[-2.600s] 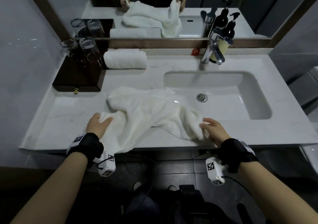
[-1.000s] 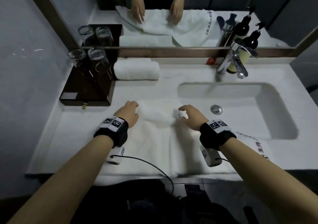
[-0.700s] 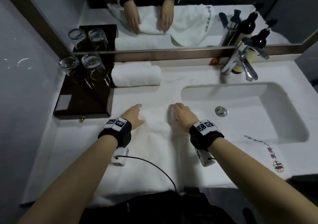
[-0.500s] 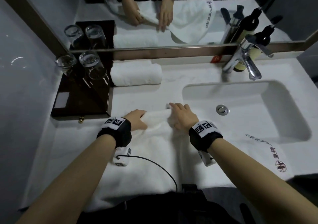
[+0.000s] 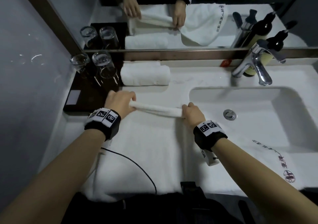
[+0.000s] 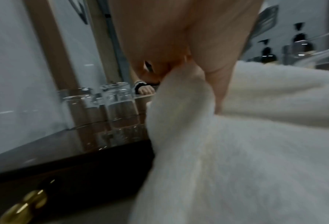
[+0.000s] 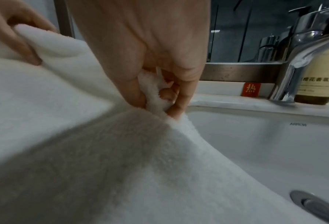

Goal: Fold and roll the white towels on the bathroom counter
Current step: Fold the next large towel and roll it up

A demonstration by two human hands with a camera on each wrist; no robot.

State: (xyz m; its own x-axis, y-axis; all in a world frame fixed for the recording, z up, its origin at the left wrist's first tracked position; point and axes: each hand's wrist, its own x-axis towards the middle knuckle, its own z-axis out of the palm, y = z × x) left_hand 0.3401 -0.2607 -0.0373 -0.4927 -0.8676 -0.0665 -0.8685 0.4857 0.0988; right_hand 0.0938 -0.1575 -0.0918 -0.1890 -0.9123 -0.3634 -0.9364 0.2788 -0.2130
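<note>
A white towel (image 5: 146,148) lies folded lengthwise on the counter, its near end hanging over the front edge. Its far end is turned into a thin roll (image 5: 154,109). My left hand (image 5: 120,103) grips the roll's left end, thumb below and fingers curled over it. My right hand (image 5: 191,113) pinches the right end. In the right wrist view the fingers (image 7: 133,91) squeeze a wad of the towel (image 7: 102,151). The left wrist view shows my left hand (image 6: 178,60) curled round the towel (image 6: 236,151). A finished rolled towel (image 5: 145,75) lies at the back by the mirror.
A dark wooden tray (image 5: 89,94) with two upturned glasses (image 5: 103,63) stands left of my left hand. The sink basin (image 5: 258,106) with its drain (image 5: 228,114) lies right of my right hand. A chrome tap (image 5: 256,65) and soap bottles stand behind it.
The towel was crumpled, then spread flat and folded. Since half a second ago my hands have moved apart to the ends of the roll and turned the far edge over more tightly.
</note>
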